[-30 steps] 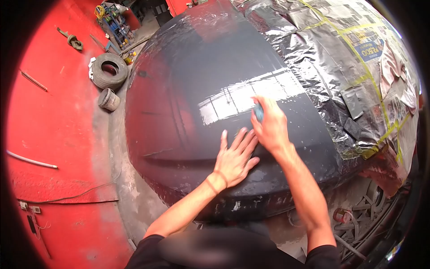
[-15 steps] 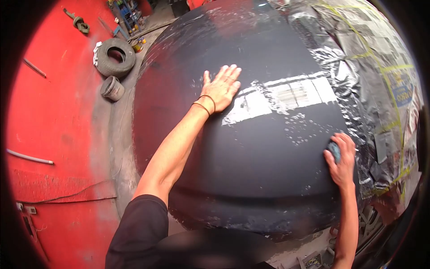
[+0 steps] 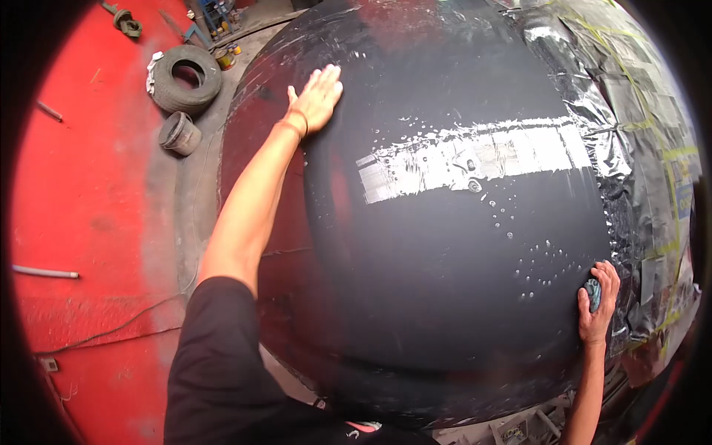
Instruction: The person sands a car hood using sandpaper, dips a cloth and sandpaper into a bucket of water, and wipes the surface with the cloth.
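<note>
A dark, wet car hood (image 3: 415, 259) spreads out in front of me, with water drops and a bright reflection across it. My left hand (image 3: 317, 98) lies flat on its far left part, fingers stretched out and nothing held. At the right edge of the hood, my right hand (image 3: 604, 297) is curled around a small blue-grey wad (image 3: 592, 294), perhaps a sponge or cloth. Fingers and palm hide part of that wad. Just beyond this hand, shiny plastic and paper masking (image 3: 653, 193) with yellow-green tape covers the car.
Along the red wall (image 3: 81, 200) at left stand a tire (image 3: 165, 87) and a grey bucket (image 3: 178, 135). Small cans (image 3: 226, 56) and a blue rack (image 3: 215, 18) are farther back. A pale hose (image 3: 44, 273) sticks out at left.
My left hand has slid up and left over the hood, still flat. My right hand has shifted down and right with the wad, toward the masked edge. The view has shifted slightly.
</note>
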### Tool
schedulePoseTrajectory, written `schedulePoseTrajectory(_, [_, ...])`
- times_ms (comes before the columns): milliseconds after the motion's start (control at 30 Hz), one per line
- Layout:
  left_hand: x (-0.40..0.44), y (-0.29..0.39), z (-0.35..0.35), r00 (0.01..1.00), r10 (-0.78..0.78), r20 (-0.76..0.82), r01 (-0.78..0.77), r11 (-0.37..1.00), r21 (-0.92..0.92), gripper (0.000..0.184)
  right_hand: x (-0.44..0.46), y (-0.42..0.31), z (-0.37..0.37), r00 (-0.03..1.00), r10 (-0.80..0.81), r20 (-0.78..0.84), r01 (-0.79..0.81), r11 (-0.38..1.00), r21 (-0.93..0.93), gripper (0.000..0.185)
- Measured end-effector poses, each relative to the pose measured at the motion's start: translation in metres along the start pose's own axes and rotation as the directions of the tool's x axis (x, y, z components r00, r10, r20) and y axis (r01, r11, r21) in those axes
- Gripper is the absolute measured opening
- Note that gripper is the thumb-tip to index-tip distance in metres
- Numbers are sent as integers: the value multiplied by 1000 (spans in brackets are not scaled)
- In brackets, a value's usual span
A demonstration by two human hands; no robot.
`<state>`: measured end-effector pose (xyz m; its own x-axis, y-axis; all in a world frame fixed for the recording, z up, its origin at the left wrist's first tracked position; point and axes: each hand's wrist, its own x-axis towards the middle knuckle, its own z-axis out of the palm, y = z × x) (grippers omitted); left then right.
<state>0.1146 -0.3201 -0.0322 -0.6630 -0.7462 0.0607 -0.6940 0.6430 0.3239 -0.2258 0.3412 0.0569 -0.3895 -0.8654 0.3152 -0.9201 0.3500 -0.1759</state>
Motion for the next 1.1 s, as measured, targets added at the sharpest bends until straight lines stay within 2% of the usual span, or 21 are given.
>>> schedulePoseTrajectory(67, [16,17,5,996,-77,-37,78,996,30,69,1,-4,-1,1000,20,-11,-20,1000,0,43])
schedulePoseTrajectory(167, [-68,70,8,965,263,-11,-262,963,56,68,0,-3,2,999,32,-22,-32,999,-2,44])
schedulePoseTrajectory(233, [-116,98,-8,924,368,106,-371,928,11,66,2,-6,0,999,32,-23,-32,999,-6,44])
schedulePoseTrajectory(300, [-81,80,-9,918,376,126,-392,908,147,66,2,-7,0,998,48,-50,-49,999,-23,42])
schedulePoseTrajectory(367, [1,62,-1,962,271,32,-272,958,87,66,1,-10,0,990,115,-80,-120,991,-58,39])
schedulePoseTrajectory(433, [85,66,6,995,95,5,-95,992,87,65,-11,-11,-2,976,184,-116,-188,982,-22,37])
schedulePoseTrajectory(500, [93,118,13,994,105,5,-105,987,119,65,-21,-15,-8,976,190,-109,-189,982,20,37])
schedulePoseTrajectory(533, [89,146,15,995,98,6,-98,985,140,65,-33,-24,-19,982,182,-49,-181,983,19,36])
schedulePoseTrajectory(567, [61,171,16,964,249,89,-264,891,370,68,-57,-26,-23,983,182,-13,-182,983,8,41])
schedulePoseTrajectory(600, [39,179,28,953,303,25,-302,936,180,70,-86,-24,-23,985,171,-21,-171,985,-22,44])
schedulePoseTrajectory(633, [15,182,26,913,404,52,-407,906,112,70,-108,-21,-21,987,161,-21,-162,985,-53,47])
schedulePoseTrajectory(700, [5,178,17,874,469,129,-480,873,82,69,-119,-18,-15,979,195,-59,-197,980,-36,49])
schedulePoseTrajectory(767, [48,168,3,880,449,154,-473,849,235,63,-127,-18,-14,972,223,-75,-226,974,-31,50])
schedulePoseTrajectory(800, [85,166,4,931,332,149,-358,910,210,62,-126,-20,-15,972,227,-64,-229,973,-29,49])
schedulePoseTrajectory(833, [130,160,22,973,220,67,-226,969,100,65,-121,-19,-15,972,225,-68,-228,973,-34,48])
schedulePoseTrajectory(900, [148,200,37,994,106,-5,-105,989,104,69,-123,-19,-16,973,216,-76,-220,975,-45,49])
schedulePoseTrajectory(967, [104,242,43,957,283,70,-290,906,307,67,-120,-19,-15,974,206,-89,-211,976,-50,49])
schedulePoseTrajectory(1033, [0,287,23,825,541,163,-556,726,405,41,-119,-22,-16,976,197,-98,-204,976,-70,48])
schedulePoseTrajectory(1100, [-78,312,33,734,658,168,-667,650,364,49,-118,-23,-16,974,195,-114,-203,977,-62,48])
